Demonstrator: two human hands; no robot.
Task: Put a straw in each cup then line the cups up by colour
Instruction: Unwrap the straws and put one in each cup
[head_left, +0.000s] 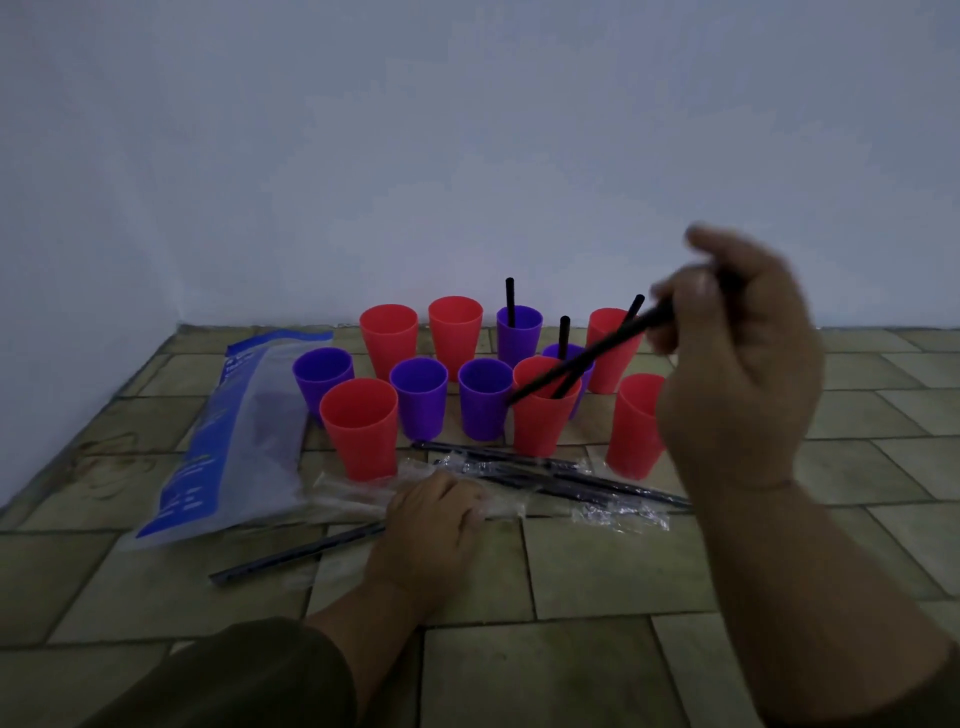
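Several red and purple cups stand mixed on the tiled floor. A purple cup (518, 332) at the back, a second purple cup (571, 364) and a red cup (545, 410) each hold a black straw. My right hand (737, 374) is raised at the right, shut on a black straw (587, 356) whose free tip points down-left toward a purple cup (485, 397). My left hand (441, 525) rests low on the pile of wrapped straws (550, 480), fingers curled on a wrapper. A red cup (636, 426) stands just left of my right wrist.
A blue and clear plastic bag (234, 447) lies at the left beside the cups. One loose wrapped straw (296, 553) lies on the floor left of my left hand. A pale wall rises right behind the cups.
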